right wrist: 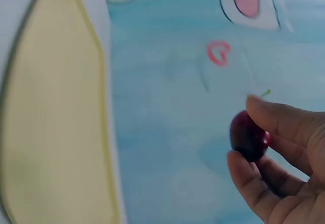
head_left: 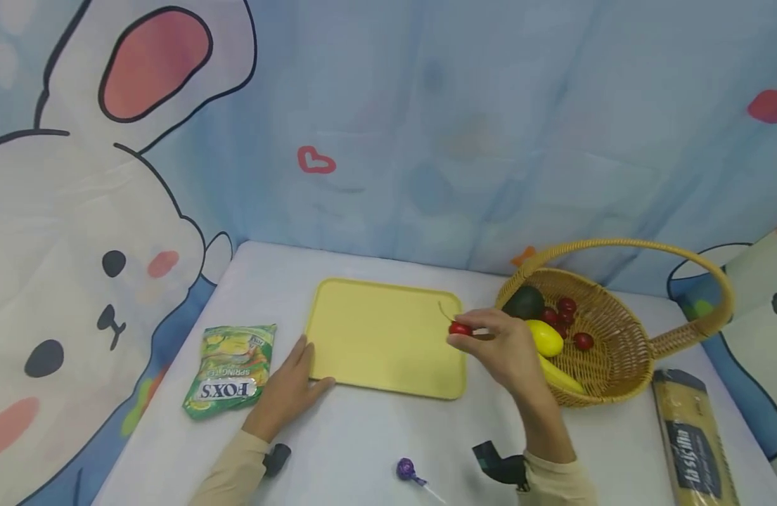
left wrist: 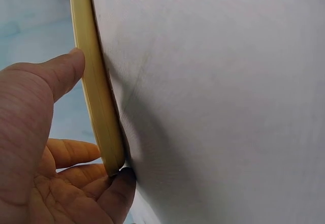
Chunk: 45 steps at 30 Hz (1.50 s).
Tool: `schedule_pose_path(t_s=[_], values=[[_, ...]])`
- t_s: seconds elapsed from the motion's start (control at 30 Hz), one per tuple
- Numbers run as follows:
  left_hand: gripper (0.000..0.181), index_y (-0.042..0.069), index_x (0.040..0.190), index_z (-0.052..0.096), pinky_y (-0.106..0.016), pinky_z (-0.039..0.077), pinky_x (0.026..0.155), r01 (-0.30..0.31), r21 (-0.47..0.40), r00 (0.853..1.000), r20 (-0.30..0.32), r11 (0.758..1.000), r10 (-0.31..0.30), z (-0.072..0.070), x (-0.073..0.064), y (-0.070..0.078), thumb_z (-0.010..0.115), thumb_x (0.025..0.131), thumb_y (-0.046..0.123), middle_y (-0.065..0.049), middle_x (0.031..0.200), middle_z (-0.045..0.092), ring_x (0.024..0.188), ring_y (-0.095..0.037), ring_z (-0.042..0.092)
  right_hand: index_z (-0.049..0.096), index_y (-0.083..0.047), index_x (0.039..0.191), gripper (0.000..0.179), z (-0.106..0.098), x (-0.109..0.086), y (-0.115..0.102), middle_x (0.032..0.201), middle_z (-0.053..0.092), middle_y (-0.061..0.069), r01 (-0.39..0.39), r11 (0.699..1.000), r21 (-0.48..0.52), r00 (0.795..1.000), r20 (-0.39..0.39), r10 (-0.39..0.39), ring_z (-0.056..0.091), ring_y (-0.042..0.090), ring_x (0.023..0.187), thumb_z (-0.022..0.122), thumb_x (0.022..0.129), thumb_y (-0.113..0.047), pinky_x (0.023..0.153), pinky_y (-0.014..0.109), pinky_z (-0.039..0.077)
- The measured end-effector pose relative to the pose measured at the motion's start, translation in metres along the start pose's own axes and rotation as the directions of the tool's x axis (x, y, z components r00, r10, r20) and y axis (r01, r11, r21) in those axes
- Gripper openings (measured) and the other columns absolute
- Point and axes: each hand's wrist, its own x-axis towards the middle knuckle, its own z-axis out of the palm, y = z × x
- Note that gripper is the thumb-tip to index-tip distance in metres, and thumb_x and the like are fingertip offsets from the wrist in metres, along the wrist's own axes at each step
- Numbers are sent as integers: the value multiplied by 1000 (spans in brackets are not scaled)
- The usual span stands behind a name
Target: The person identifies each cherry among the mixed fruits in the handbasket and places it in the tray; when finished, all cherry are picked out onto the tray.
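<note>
My right hand [head_left: 505, 348] pinches a red cherry [head_left: 460, 328] with a thin stem, held above the right side of the yellow tray [head_left: 388, 337]. In the right wrist view, thumb and fingertips grip this dark red cherry [right wrist: 248, 136] from two sides. At the tray's front left corner is my left hand [head_left: 290, 390], holding its edge. The left wrist view has the thumb on the front rim of the tray [left wrist: 96, 87] and the other fingers bent around the corner.
Left of the tray lies a green FOX'S candy bag [head_left: 231, 369]. A wicker basket [head_left: 622, 344] at right holds an avocado [head_left: 524, 303], a lemon [head_left: 545, 339], a banana [head_left: 562, 376] and several cherries. Beside it lies a pasta pack [head_left: 695, 443]; a purple lollipop [head_left: 406, 469] lies in front.
</note>
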Motion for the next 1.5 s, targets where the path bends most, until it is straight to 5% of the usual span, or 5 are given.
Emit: schedule_pose_path(t_s=[0.3,0.53,0.7,1.23,1.5], values=[[81,-7,148,37,-50,46,107,60,-5,997,45,998,-60,3,3,0,70,92,42,-28,158,29,138,-42,43,76,0,109,31,113,47,-8,110,70,15,59,985,159,997,49,-68,68,29,101,83,79,-7,82,36,62],[81,-7,148,38,-49,49,104,55,12,997,49,998,-55,2,2,-1,69,92,43,-28,158,30,135,-42,47,72,0,116,34,177,86,-7,114,70,17,25,998,52,995,99,-30,67,31,103,79,83,-8,79,36,61],[80,-8,147,40,-50,48,105,35,13,999,34,999,-36,1,3,-1,70,92,41,-28,157,31,135,-42,47,72,3,113,31,205,101,0,111,72,18,-17,999,-42,994,110,21,68,32,104,75,82,-2,84,37,60],[80,-10,145,41,-48,51,101,24,24,1000,17,999,-25,2,3,0,71,91,41,-30,155,33,131,-42,51,70,-1,121,37,211,116,12,120,70,16,-42,989,-141,982,179,67,67,30,109,76,86,-9,90,38,58],[80,-10,145,41,-49,52,100,33,36,999,24,999,-34,2,1,0,71,91,41,-30,155,33,130,-43,51,69,-1,122,34,166,98,4,126,67,17,-1,999,-46,964,264,13,65,34,115,71,91,-13,91,45,58]])
